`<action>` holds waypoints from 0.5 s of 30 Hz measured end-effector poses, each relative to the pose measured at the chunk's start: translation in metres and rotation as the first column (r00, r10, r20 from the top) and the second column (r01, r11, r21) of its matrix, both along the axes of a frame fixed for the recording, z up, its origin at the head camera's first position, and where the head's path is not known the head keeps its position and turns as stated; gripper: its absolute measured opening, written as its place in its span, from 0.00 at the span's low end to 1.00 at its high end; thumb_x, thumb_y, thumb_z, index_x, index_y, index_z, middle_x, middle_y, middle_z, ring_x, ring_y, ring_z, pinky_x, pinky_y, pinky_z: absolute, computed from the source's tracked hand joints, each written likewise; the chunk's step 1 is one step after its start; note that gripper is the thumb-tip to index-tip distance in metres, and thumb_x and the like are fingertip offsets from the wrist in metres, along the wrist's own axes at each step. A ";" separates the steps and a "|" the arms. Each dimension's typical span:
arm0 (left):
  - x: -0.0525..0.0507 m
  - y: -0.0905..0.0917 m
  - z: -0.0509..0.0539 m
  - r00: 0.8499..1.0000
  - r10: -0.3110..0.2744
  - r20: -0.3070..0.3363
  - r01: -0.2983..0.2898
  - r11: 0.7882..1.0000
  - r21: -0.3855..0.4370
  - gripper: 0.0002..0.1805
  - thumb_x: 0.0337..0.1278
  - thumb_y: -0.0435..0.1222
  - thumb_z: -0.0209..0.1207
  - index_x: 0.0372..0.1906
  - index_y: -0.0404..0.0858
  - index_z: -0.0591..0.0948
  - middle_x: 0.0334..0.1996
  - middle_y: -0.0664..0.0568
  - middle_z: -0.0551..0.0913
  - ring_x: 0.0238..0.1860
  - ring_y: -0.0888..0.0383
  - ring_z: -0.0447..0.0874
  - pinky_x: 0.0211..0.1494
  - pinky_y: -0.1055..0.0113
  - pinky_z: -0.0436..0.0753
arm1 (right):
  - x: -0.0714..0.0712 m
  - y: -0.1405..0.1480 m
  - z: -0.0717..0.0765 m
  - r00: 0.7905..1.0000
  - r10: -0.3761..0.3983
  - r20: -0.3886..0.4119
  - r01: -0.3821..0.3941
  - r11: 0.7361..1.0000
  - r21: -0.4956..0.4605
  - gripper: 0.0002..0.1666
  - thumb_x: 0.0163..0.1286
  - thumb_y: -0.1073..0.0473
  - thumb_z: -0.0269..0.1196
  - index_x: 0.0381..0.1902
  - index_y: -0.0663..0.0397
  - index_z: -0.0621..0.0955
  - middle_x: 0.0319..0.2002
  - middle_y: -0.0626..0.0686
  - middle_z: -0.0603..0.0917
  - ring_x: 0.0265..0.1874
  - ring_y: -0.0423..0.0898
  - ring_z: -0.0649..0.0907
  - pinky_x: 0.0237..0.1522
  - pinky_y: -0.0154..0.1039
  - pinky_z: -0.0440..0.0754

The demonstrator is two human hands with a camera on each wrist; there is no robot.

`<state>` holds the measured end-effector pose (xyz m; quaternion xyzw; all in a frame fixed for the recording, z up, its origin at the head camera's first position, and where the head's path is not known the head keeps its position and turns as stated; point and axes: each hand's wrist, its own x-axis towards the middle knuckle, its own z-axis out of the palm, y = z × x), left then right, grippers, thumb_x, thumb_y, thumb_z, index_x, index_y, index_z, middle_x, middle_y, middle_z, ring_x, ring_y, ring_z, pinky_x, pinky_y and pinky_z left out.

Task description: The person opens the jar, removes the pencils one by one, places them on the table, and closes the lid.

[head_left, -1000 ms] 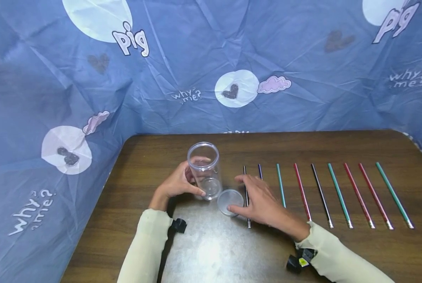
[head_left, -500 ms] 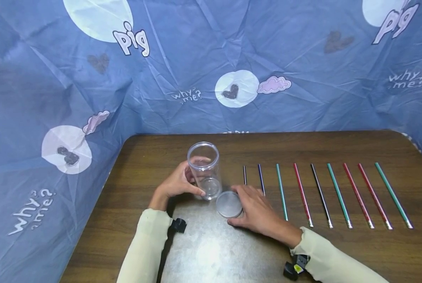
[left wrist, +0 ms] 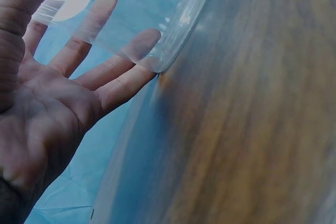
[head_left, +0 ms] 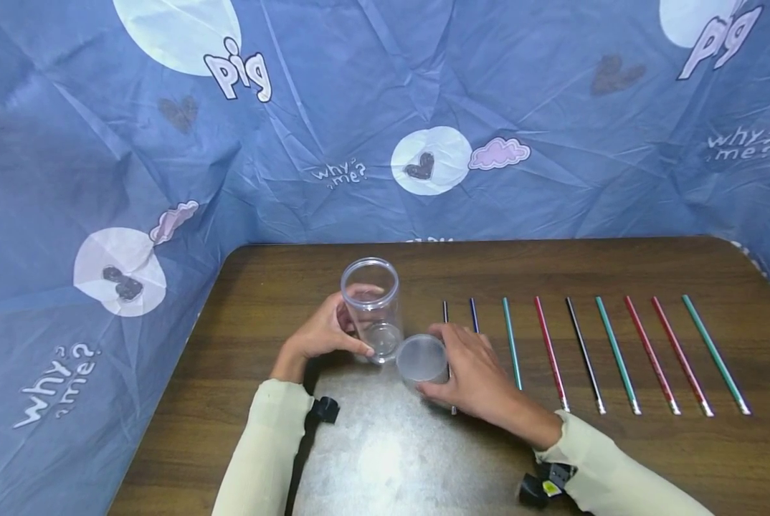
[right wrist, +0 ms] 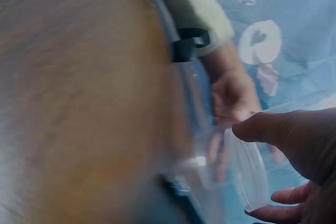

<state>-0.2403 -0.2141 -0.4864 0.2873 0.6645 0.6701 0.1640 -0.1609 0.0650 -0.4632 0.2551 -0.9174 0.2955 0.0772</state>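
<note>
A clear plastic jar [head_left: 380, 315] stands upright and uncapped on the table. My left hand [head_left: 325, 331] grips it from the left, with the thumb in front and fingers behind; in the left wrist view that hand [left wrist: 58, 95] has its fingers along the jar wall [left wrist: 126, 30]. Just right of the jar's base, my right hand [head_left: 478, 373] pinches a round translucent lid [head_left: 421, 358] between thumb and fingers. The right wrist view shows the lid [right wrist: 248, 174] edge-on, with the thumb of my right hand [right wrist: 310, 156] at its upper edge.
Several pencils lie in a row on the wooden table [head_left: 282, 279], including a red pencil [head_left: 682, 356], a green pencil [head_left: 717, 355] and a black pencil [head_left: 585, 356]. The leftmost dark pencil [head_left: 446, 311] is partly behind the right hand. A blue printed cloth [head_left: 333, 93] hangs behind.
My right fingers have closed on the lid's rim from a looser pose. The lid has come up slightly and tilted. Jar and left hand have stayed put.
</note>
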 end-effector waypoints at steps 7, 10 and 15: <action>0.000 -0.001 -0.002 1.000 -0.004 0.005 0.004 1.000 0.021 0.51 0.27 0.13 0.72 0.68 0.28 0.64 0.60 0.25 0.73 0.60 0.30 0.74 0.48 0.47 0.85 | -0.004 0.012 0.023 0.997 -0.074 0.007 0.074 0.989 -0.131 0.47 0.45 0.50 0.81 0.59 0.64 0.73 0.49 0.60 0.81 0.47 0.57 0.80 0.51 0.55 0.77; 0.000 -0.002 -0.002 1.000 -0.009 0.008 0.009 1.000 0.022 0.51 0.27 0.13 0.71 0.68 0.28 0.64 0.61 0.26 0.73 0.61 0.32 0.74 0.48 0.47 0.85 | -0.008 0.017 0.027 0.994 -0.104 -0.029 0.094 0.965 -0.246 0.45 0.47 0.52 0.80 0.58 0.64 0.73 0.50 0.60 0.80 0.49 0.58 0.79 0.53 0.56 0.76; -0.001 -0.001 -0.002 1.000 -0.011 -0.004 0.011 1.000 0.021 0.51 0.27 0.13 0.71 0.68 0.27 0.64 0.61 0.32 0.76 0.60 0.41 0.79 0.52 0.47 0.84 | -0.014 0.020 0.039 0.982 -0.161 -0.099 0.100 0.886 -0.453 0.44 0.48 0.55 0.79 0.61 0.61 0.74 0.54 0.57 0.80 0.52 0.53 0.79 0.55 0.49 0.73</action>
